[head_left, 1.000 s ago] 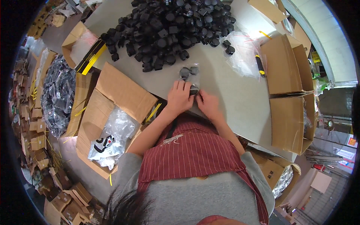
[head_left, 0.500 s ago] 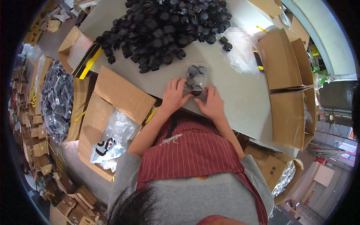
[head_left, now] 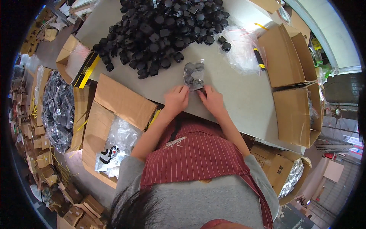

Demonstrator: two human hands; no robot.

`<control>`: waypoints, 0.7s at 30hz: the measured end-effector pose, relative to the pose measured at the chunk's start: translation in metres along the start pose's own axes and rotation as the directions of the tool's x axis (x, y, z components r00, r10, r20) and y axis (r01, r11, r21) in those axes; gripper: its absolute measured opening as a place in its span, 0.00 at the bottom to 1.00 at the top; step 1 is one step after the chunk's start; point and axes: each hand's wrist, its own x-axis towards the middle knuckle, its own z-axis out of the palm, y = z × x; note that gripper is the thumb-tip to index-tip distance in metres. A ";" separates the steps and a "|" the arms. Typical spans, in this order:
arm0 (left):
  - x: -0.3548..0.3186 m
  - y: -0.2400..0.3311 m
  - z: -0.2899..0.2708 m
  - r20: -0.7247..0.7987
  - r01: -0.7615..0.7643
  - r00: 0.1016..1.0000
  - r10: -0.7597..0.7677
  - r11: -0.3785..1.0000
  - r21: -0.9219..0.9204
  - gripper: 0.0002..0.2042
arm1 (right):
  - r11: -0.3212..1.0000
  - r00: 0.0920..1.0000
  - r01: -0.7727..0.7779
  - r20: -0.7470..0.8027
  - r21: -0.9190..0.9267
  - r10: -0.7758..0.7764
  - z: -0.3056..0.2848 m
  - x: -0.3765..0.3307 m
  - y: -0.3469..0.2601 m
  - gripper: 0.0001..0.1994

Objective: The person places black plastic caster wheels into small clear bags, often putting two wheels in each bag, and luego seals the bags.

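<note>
Bag: small clear bag [head_left: 193, 75] of black parts lies on the grey surface [head_left: 228, 95], at 6 o'clock from the black pile [head_left: 160, 30].
Hands: I see my left hand [head_left: 176, 100] and right hand [head_left: 212, 100] pinching its near edge.

Left hand [head_left: 176, 100] palm down, fingers curled | right hand [head_left: 212, 100] alongside, fingertips pinching | both forearms extended forward

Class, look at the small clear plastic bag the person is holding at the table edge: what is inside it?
Inside the clear bag, several dark, round black parts show through the plastic. Their exact number cannot be told. The left hand and right hand cover its lower end.
</note>
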 end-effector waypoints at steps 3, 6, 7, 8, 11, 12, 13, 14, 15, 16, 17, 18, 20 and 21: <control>-0.001 0.003 -0.002 -0.004 -0.033 0.999 0.033 0.999 0.005 0.07 | 0.993 0.992 0.111 -0.064 0.028 -0.109 0.002 0.001 0.014 0.10; 0.002 0.008 -0.009 -0.013 -0.030 0.999 0.030 0.999 0.017 0.09 | 0.987 0.984 0.157 -0.088 0.035 -0.153 0.001 0.002 0.013 0.07; 0.005 0.012 -0.011 -0.027 -0.028 0.999 0.029 0.999 0.024 0.10 | 0.990 0.988 0.140 -0.067 -0.004 -0.140 0.000 0.002 0.010 0.07; 0.010 0.015 -0.013 -0.026 -0.027 0.999 0.027 0.999 0.025 0.10 | 0.990 0.988 0.141 -0.066 -0.002 -0.141 0.000 0.002 0.007 0.07; 0.027 0.017 -0.004 -0.029 -0.047 0.998 0.049 0.998 0.048 0.14 | 0.988 0.987 0.146 -0.057 -0.042 -0.148 0.003 -0.002 0.001 0.06; 0.033 0.014 0.003 -0.004 -0.064 0.998 0.065 0.994 0.083 0.17 | 0.987 0.983 0.158 -0.085 -0.027 -0.160 0.005 -0.004 0.003 0.07; 0.036 0.012 0.010 0.022 -0.082 0.997 0.080 0.990 0.118 0.19 | 0.985 0.979 0.170 -0.115 -0.012 -0.170 0.007 -0.006 0.005 0.07; 0.037 0.010 0.016 0.019 -0.080 0.997 0.078 0.990 0.117 0.19 | 0.985 0.978 0.172 -0.113 -0.014 -0.173 0.008 -0.009 0.006 0.07; 0.041 0.010 0.020 0.064 -0.017 0.998 0.011 0.996 0.092 0.19 | 0.988 0.984 0.154 -0.085 -0.008 -0.154 0.009 -0.013 0.007 0.07; 0.043 0.011 0.023 0.111 0.046 0.992 -0.054 0.996 0.070 0.19 | 0.991 0.989 0.134 -0.056 -0.002 -0.134 0.010 -0.015 0.009 0.08; 0.040 0.007 0.028 0.112 0.043 0.992 -0.051 0.997 0.068 0.19 | 0.991 0.989 0.132 -0.058 -0.004 -0.132 0.011 -0.015 0.011 0.08; 0.038 0.004 0.030 0.042 -0.005 0.999 0.002 0.996 0.091 0.17 | 0.996 0.991 0.086 -0.100 0.019 -0.084 0.009 -0.016 0.013 0.08; 0.027 -0.002 0.030 -0.028 -0.054 0.998 0.058 0.992 0.117 0.17 | 0.998 0.989 0.040 -0.143 0.042 -0.033 0.001 -0.018 0.017 0.07; 0.022 0.005 0.015 -0.006 -0.009 1.000 0.009 0.998 0.055 0.17 | 0.993 0.989 -0.058 -0.132 0.102 0.071 -0.011 -0.018 0.017 0.07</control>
